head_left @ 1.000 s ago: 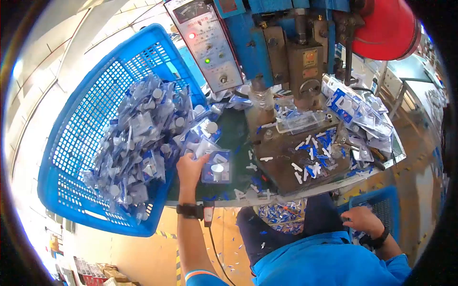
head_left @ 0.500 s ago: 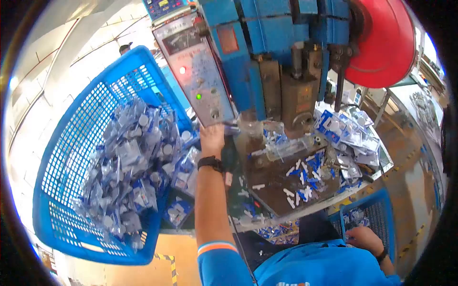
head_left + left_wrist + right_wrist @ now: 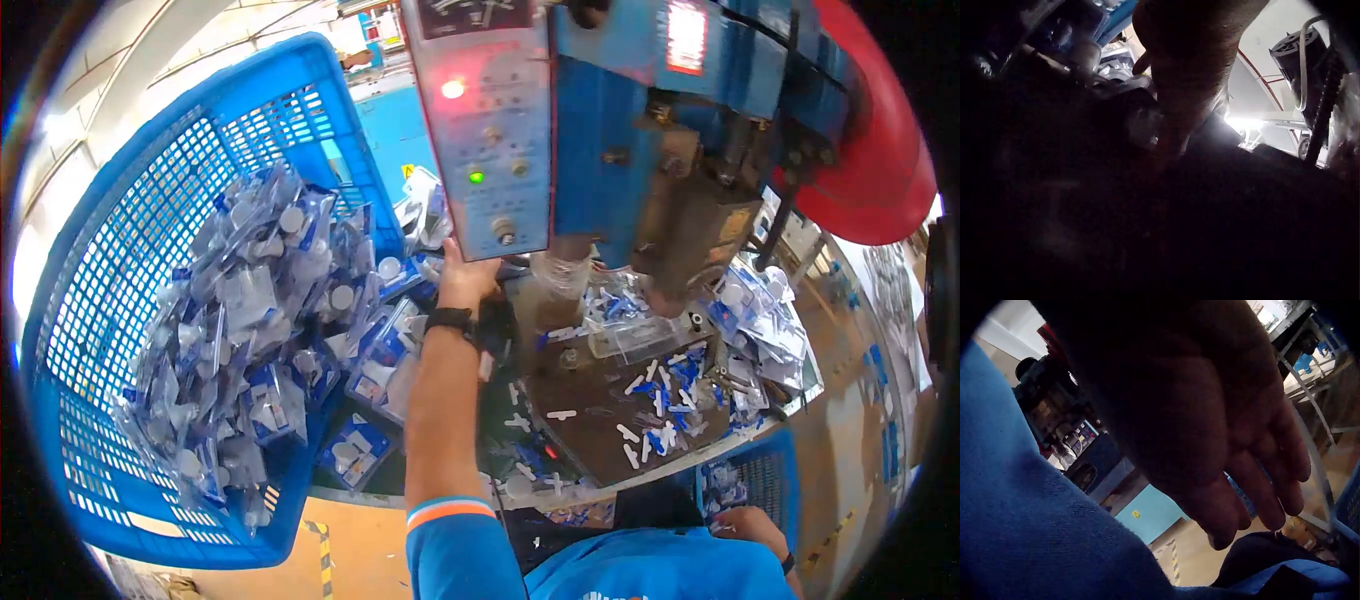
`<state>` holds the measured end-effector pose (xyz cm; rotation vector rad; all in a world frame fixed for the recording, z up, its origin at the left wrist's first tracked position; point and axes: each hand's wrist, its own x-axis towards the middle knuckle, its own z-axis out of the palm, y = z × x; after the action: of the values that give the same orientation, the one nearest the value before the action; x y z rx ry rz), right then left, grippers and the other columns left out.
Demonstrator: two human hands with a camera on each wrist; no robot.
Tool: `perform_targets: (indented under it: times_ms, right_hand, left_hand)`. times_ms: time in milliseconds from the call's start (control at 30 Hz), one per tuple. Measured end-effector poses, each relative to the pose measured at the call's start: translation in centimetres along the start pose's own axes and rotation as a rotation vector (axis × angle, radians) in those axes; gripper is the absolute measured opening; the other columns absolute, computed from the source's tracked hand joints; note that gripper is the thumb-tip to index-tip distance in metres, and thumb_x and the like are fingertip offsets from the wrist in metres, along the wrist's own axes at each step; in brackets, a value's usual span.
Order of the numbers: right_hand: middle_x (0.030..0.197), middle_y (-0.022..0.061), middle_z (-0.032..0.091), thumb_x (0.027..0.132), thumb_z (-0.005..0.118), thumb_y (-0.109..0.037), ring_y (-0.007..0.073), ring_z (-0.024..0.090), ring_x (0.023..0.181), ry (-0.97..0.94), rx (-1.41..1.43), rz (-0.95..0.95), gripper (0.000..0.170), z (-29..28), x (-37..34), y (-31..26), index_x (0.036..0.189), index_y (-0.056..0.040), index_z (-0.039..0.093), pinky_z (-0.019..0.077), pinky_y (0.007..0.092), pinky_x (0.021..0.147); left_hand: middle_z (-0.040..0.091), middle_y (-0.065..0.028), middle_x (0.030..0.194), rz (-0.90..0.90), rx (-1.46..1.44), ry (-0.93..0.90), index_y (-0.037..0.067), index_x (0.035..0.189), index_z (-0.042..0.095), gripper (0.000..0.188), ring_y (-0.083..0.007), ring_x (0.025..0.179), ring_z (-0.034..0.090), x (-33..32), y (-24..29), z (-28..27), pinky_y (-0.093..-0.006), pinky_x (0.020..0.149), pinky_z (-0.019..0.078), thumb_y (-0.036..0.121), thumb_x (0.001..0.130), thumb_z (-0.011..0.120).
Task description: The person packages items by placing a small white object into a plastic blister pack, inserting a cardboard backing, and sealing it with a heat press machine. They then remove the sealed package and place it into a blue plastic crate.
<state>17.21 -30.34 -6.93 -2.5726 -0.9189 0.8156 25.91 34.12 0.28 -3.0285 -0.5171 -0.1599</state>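
Observation:
My left hand (image 3: 468, 277) reaches far across the bench to the lower edge of the control box (image 3: 495, 150), which hides its fingertips. The left wrist view is mostly dark, with part of the hand (image 3: 1188, 59) at the top; I cannot tell whether it holds anything. Near the bench's front edge lies a clear pack with a blue card (image 3: 355, 450), and more such packs (image 3: 390, 365) overlap beside my forearm. Low at the right, my right hand (image 3: 750, 525) hangs close to my body. Its fingers are loosely bent around nothing in the right wrist view.
A large blue basket (image 3: 335, 75) heaped with clear packs (image 3: 250, 290) fills the left side. The blue press (image 3: 600, 160) stands ahead, with small white and blue pieces (image 3: 660, 400) scattered below it. More packs (image 3: 765, 320) pile at right, above a smaller blue basket (image 3: 785, 480).
My left hand has gone from a pack near the front edge to the far side by the control box. That pack now lies further left. The head view has shifted; my right hand stays low.

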Motion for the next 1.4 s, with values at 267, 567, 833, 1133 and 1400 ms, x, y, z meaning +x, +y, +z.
perform_targets:
  times_ms: [267,567,833,1133,1400]
  right_hand:
    - [0.098,0.0172,0.070,0.080,0.073,-0.027,0.0373,0.067,0.090,-0.051,-0.058,0.018,0.036,1.1,0.2,1.0,0.110,-0.0077,0.070,0.0535,0.0451,0.078]
    - [0.100,0.0161,0.070,0.082,0.070,-0.024,0.0373,0.065,0.093,-0.001,0.014,-0.120,0.031,1.9,1.5,0.6,0.108,-0.0068,0.068,0.0521,0.0468,0.080]
    - [0.099,0.0154,0.069,0.083,0.070,-0.025,0.0363,0.065,0.093,0.037,-0.015,-0.394,0.032,3.5,4.5,0.7,0.110,-0.0073,0.068,0.0525,0.0457,0.080]
    - [0.099,0.0148,0.069,0.085,0.068,-0.029,0.0354,0.065,0.094,-0.044,-0.071,-0.407,0.032,4.4,4.9,-0.4,0.110,-0.0094,0.068,0.0525,0.0456,0.080]
    - [0.100,0.0157,0.068,0.085,0.067,-0.031,0.0374,0.063,0.097,-0.076,-0.145,-0.390,0.037,-1.6,2.6,-1.5,0.115,-0.0100,0.067,0.0515,0.0466,0.081]
  left_hand:
    - [0.065,-0.0275,0.103,-0.005,-0.556,0.494,0.003,0.115,0.058,0.034,-0.0457,0.098,0.062,3.1,-1.3,7.3,-0.0503,0.081,0.0522,0.020,0.086,0.061]
    - [0.062,-0.0234,0.115,-0.072,-0.285,0.390,0.004,0.118,0.060,0.053,-0.0430,0.104,0.061,-3.5,-0.1,-0.1,-0.0464,0.090,0.0519,0.013,0.068,0.076]
    - [0.061,-0.0261,0.116,-0.043,-0.531,0.453,0.004,0.137,0.049,0.073,-0.0433,0.105,0.060,-11.0,0.1,-4.1,-0.0464,0.091,0.0496,0.011,0.069,0.075]
    - [0.062,-0.0212,0.118,0.013,-0.422,0.292,0.006,0.131,0.056,0.062,-0.0408,0.111,0.058,-20.2,2.0,-5.0,-0.0434,0.095,0.0477,0.002,0.072,0.075]
    - [0.053,-0.0160,0.139,0.074,-0.187,0.212,0.006,0.132,0.057,0.074,-0.0370,0.137,0.041,-22.2,1.9,-4.0,-0.0467,0.108,0.0354,0.027,0.067,0.084]
